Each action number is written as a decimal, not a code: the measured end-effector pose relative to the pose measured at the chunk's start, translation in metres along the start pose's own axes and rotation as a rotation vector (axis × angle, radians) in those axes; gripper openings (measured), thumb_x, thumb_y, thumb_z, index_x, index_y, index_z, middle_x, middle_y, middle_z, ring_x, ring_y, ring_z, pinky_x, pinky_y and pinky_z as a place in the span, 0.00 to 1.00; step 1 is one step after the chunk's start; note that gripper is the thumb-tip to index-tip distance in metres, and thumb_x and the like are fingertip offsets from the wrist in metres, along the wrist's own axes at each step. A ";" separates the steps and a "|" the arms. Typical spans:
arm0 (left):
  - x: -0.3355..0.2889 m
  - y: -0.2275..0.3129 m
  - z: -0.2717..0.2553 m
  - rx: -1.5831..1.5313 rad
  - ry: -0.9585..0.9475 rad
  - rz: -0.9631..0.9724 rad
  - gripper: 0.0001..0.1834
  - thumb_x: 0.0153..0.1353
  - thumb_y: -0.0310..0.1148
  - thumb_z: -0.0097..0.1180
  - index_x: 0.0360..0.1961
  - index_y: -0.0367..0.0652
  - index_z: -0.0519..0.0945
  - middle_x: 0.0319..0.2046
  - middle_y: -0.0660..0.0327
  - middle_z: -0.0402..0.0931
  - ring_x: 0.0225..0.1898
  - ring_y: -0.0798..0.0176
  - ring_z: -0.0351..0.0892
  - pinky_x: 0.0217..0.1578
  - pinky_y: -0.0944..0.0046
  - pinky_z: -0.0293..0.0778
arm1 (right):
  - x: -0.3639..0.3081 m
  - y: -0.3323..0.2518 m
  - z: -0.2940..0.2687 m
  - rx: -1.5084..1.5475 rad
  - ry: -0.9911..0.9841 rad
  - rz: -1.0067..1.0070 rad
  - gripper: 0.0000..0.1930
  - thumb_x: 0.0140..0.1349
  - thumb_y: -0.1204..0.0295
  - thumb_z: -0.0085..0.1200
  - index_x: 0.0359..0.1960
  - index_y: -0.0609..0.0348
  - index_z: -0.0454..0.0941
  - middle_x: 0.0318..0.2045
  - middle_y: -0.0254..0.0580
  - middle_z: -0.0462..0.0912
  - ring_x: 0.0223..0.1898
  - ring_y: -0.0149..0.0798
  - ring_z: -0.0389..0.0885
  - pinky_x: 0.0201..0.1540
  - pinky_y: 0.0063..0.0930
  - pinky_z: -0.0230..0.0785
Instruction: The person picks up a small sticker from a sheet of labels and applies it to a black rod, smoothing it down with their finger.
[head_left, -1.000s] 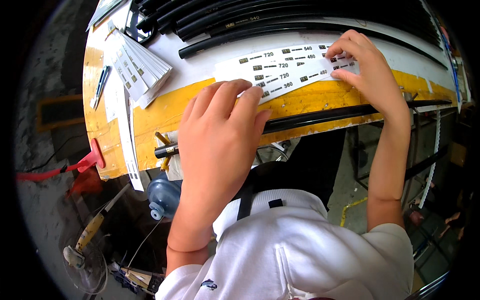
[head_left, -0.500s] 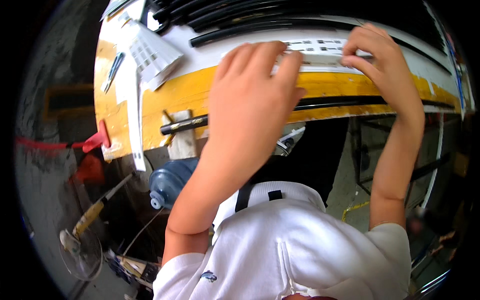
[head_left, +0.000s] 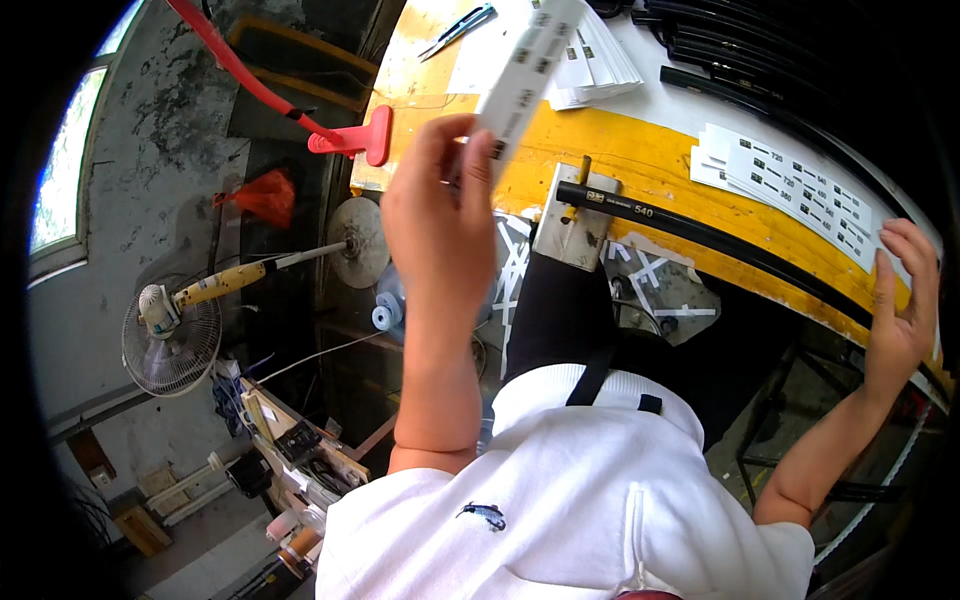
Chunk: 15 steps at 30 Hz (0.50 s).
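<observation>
A: Checking hands first. We saw the left hand (head_left: 440, 215) raised off the worktop (head_left: 640, 150), fingers and thumb pinched shut on a long white label strip (head_left: 530, 60), held up in the air, probably so it came clear of the rest.

B: Agreed. The right hand (head_left: 900, 310) lay at the near edge of the worktop, fingers fairly straight and loosely open, fingertips touching the end of the label sheets (head_left: 790, 185). We judged it was pinning them flat, gripping nothing.

A: The black tube (head_left: 720, 245) ran along the yellow edge, its end at a small metal bracket (head_left: 575, 215), likely a stop or guide.

B: Another stack of labels (head_left: 600, 65) sat farther back, a utility knife (head_left: 455, 28) near the corner, more black tubes (head_left: 740, 50) behind.

A: Changes from half a second before?

B: Then both hands were down on the sheets, the left spread flat. We noted it had since lifted away leftward with one strip; the right stayed on the sheets. The view also swung toward the floor fan (head_left: 170, 335).
</observation>
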<state>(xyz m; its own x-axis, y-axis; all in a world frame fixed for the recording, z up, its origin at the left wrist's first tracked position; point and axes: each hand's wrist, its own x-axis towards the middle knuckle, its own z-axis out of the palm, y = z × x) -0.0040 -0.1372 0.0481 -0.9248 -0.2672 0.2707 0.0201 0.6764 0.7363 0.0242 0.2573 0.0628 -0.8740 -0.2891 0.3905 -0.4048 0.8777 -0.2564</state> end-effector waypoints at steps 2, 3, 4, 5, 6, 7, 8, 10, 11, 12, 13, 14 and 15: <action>0.014 -0.027 -0.002 0.104 0.070 0.056 0.09 0.66 0.31 0.57 0.42 0.36 0.80 0.25 0.53 0.81 0.25 0.59 0.80 0.28 0.63 0.72 | 0.002 -0.004 0.008 -0.003 -0.034 0.033 0.11 0.68 0.75 0.53 0.50 0.56 0.79 0.53 0.43 0.79 0.57 0.37 0.76 0.58 0.29 0.70; 0.019 -0.037 -0.002 0.147 0.097 0.084 0.09 0.66 0.31 0.57 0.43 0.36 0.80 0.25 0.53 0.80 0.25 0.57 0.80 0.28 0.63 0.72 | 0.007 -0.008 0.011 0.011 -0.005 0.028 0.10 0.66 0.76 0.55 0.47 0.56 0.80 0.50 0.41 0.79 0.54 0.37 0.77 0.56 0.29 0.71; 0.024 -0.045 0.002 0.184 0.055 0.006 0.10 0.65 0.31 0.58 0.44 0.36 0.80 0.29 0.52 0.81 0.31 0.54 0.82 0.34 0.61 0.74 | 0.008 -0.011 0.013 0.002 -0.007 0.068 0.09 0.65 0.77 0.55 0.46 0.57 0.80 0.48 0.41 0.80 0.53 0.37 0.78 0.55 0.29 0.71; 0.026 -0.050 -0.001 0.386 0.046 0.097 0.11 0.65 0.31 0.58 0.44 0.36 0.80 0.33 0.51 0.81 0.35 0.52 0.81 0.37 0.60 0.74 | 0.009 -0.012 0.020 -0.007 -0.008 0.111 0.08 0.65 0.77 0.55 0.45 0.58 0.80 0.47 0.41 0.80 0.51 0.37 0.79 0.54 0.29 0.71; 0.024 -0.054 0.003 0.556 0.032 0.192 0.11 0.64 0.31 0.58 0.44 0.36 0.80 0.37 0.49 0.81 0.39 0.51 0.81 0.40 0.58 0.74 | 0.010 -0.013 0.021 -0.045 -0.016 0.160 0.07 0.64 0.77 0.56 0.43 0.59 0.81 0.45 0.41 0.81 0.49 0.38 0.79 0.53 0.29 0.71; 0.024 -0.052 0.006 0.618 0.055 0.291 0.12 0.63 0.31 0.59 0.45 0.36 0.80 0.41 0.49 0.80 0.42 0.49 0.81 0.42 0.57 0.74 | 0.013 -0.015 0.023 -0.049 -0.010 0.201 0.07 0.63 0.77 0.56 0.42 0.61 0.81 0.42 0.42 0.81 0.47 0.39 0.80 0.52 0.28 0.72; 0.017 -0.045 0.004 0.703 0.097 0.373 0.12 0.63 0.31 0.59 0.46 0.37 0.80 0.45 0.48 0.79 0.45 0.47 0.80 0.45 0.56 0.74 | 0.018 -0.016 0.036 -0.030 -0.005 0.221 0.06 0.62 0.77 0.57 0.40 0.62 0.81 0.40 0.42 0.81 0.45 0.39 0.81 0.50 0.28 0.72; 0.007 -0.013 0.018 0.383 -0.026 0.351 0.15 0.61 0.31 0.61 0.48 0.38 0.80 0.47 0.49 0.79 0.50 0.46 0.79 0.49 0.55 0.73 | 0.020 -0.015 0.044 0.066 -0.018 0.364 0.07 0.61 0.76 0.58 0.40 0.64 0.81 0.37 0.44 0.81 0.43 0.41 0.81 0.48 0.29 0.72; -0.001 0.005 0.030 0.207 -0.134 0.344 0.17 0.60 0.31 0.62 0.50 0.38 0.80 0.50 0.49 0.78 0.53 0.46 0.77 0.52 0.55 0.72 | 0.018 -0.011 0.049 0.054 -0.010 0.397 0.08 0.61 0.75 0.58 0.40 0.64 0.81 0.38 0.44 0.81 0.43 0.41 0.81 0.48 0.30 0.72; -0.012 0.025 0.044 0.044 -0.236 0.332 0.19 0.59 0.31 0.63 0.51 0.39 0.80 0.53 0.50 0.77 0.57 0.46 0.75 0.55 0.54 0.71 | 0.016 -0.007 0.054 0.055 -0.002 0.422 0.08 0.61 0.75 0.59 0.41 0.64 0.81 0.38 0.44 0.81 0.43 0.42 0.81 0.47 0.32 0.72; -0.017 0.042 0.055 0.005 -0.345 0.429 0.20 0.60 0.35 0.62 0.52 0.38 0.79 0.55 0.50 0.76 0.60 0.45 0.73 0.59 0.52 0.67 | 0.013 -0.003 0.058 0.007 0.008 0.424 0.09 0.61 0.74 0.58 0.41 0.64 0.81 0.39 0.44 0.82 0.42 0.44 0.81 0.47 0.33 0.72; -0.021 0.060 0.064 -0.019 -0.449 0.523 0.22 0.61 0.39 0.61 0.54 0.38 0.78 0.57 0.50 0.75 0.62 0.44 0.71 0.62 0.50 0.64 | 0.012 0.000 0.060 0.039 -0.001 0.445 0.11 0.61 0.72 0.58 0.43 0.63 0.82 0.39 0.44 0.81 0.43 0.45 0.80 0.48 0.34 0.71; -0.023 0.075 0.076 0.031 -0.521 0.604 0.25 0.60 0.42 0.61 0.54 0.38 0.78 0.58 0.51 0.74 0.63 0.45 0.69 0.63 0.50 0.64 | 0.010 0.002 0.062 0.043 -0.014 0.450 0.11 0.60 0.74 0.59 0.43 0.62 0.82 0.39 0.43 0.81 0.43 0.45 0.80 0.47 0.34 0.71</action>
<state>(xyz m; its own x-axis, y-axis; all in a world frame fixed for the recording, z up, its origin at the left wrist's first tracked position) -0.0102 -0.0285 0.0501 -0.8161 0.5017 0.2868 0.5709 0.6227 0.5350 -0.0020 0.2325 0.0115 -0.9691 0.1122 0.2197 0.0059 0.9007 -0.4344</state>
